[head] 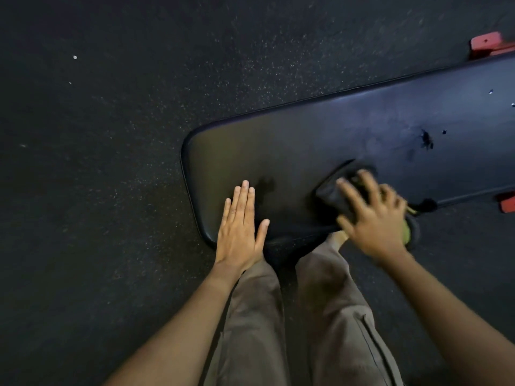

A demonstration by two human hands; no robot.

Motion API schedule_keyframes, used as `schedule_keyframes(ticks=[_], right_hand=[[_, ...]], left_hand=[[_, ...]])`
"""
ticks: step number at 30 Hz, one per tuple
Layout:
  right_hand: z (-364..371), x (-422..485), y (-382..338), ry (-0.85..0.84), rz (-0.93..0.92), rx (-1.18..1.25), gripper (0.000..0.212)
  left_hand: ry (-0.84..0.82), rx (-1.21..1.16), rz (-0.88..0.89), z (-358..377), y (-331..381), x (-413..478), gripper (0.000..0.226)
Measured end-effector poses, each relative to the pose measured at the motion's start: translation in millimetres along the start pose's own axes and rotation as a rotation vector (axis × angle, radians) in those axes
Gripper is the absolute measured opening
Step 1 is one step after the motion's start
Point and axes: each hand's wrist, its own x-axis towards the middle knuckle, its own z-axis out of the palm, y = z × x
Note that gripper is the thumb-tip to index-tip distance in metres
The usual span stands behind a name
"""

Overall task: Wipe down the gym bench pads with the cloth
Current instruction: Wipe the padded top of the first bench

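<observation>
A long black bench pad [320, 135] runs from the centre of the view to the right edge, with a small tear and a few pale specks near its right end. My left hand [241, 229] lies flat on the pad's near left corner, fingers straight and together. My right hand [373, 215] is blurred by motion and presses a dark cloth [334, 190] against the pad's near edge with fingers spread. Most of the cloth is hidden under that hand.
Red frame feet show at the far right [486, 43] and near right [507, 203]. Speckled black rubber floor [97, 162] surrounds the bench. My legs in tan trousers [278, 316] stand against the pad's near edge, one shoe [411, 232] under it.
</observation>
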Motion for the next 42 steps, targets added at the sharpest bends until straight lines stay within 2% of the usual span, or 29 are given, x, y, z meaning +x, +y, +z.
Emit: schedule_keyframes(ticks=[3,4,5,6,9,10,12,14,17,18,19,20,23,24,26,28,31,32,33,34,37,38,40,42], right_hand=[[-11,59,24,0.034,0.589,0.118,0.069],[-14,78,17,0.026,0.652,0.125,0.070],[-13,88,6,0.013,0.612,0.107,0.071],[-12,90,-1,0.016,0.479,0.088,0.072],[1,49,5,0.047,-0.104,-0.023,0.071],[4,30,19,0.042,-0.230,-0.044,0.071],[1,9,64,0.027,-0.287,-0.061,0.069],[-7,13,109,0.011,-0.096,-0.058,0.068],[-22,65,138,0.047,0.483,0.068,0.067],[-27,88,136,0.046,0.604,0.103,0.068],[-30,105,128,0.022,0.620,0.114,0.070],[-30,114,120,-0.003,0.529,0.104,0.072],[-19,84,126,0.009,-0.059,-0.003,0.072],[-16,62,139,0.007,-0.197,-0.037,0.071],[-16,28,181,-0.013,-0.264,-0.069,0.069],[-25,26,222,-0.009,-0.049,-0.037,0.066],[-37,81,234,0.049,0.583,0.103,0.068],[-41,103,226,0.038,0.680,0.124,0.070],[-43,118,215,0.011,0.650,0.115,0.072],[-42,123,202,-0.003,0.491,0.100,0.073],[-26,83,195,0.017,-0.201,-0.009,0.074],[-23,63,207,0.010,-0.324,-0.030,0.072],[-23,37,246,-0.008,-0.359,-0.067,0.069],[-30,43,278,-0.013,-0.111,-0.056,0.068]], left_hand=[[-0.015,-0.014,0.055,7,19,15,0.066],[-0.011,-0.012,0.061,10,25,20,0.065],[-0.004,-0.011,0.059,12,32,26,0.065],[0.002,-0.012,0.059,14,41,34,0.064],[0.008,-0.020,0.047,22,62,51,0.063],[0.012,-0.018,0.038,23,68,55,0.062],[0.019,-0.014,0.031,28,83,64,0.062],[0.022,-0.013,0.049,31,98,71,0.061],[0.018,-0.022,0.073,39,121,83,0.061],[0.019,-0.023,0.070,43,131,88,0.061],[0.020,-0.021,0.061,46,138,92,0.061],[0.023,-0.021,0.054,48,144,95,0.061],[0.022,-0.022,0.049,55,162,107,0.062],[0.023,-0.024,0.042,56,168,109,0.061],[0.030,-0.030,0.025,59,179,114,0.061],[0.036,-0.023,0.029,63,193,119,0.061],[0.027,-0.012,0.050,70,210,127,0.061],[0.024,-0.010,0.039,73,216,129,0.062],[0.021,-0.007,0.016,76,222,130,0.062],[0.018,-0.002,-0.009,78,225,130,0.063],[0.018,0.024,-0.036,79,227,130,0.064],[0.013,0.031,-0.034,78,226,130,0.064],[-0.001,0.033,-0.024,77,224,130,0.065],[0.000,0.036,-0.025,76,224,130,0.065]])
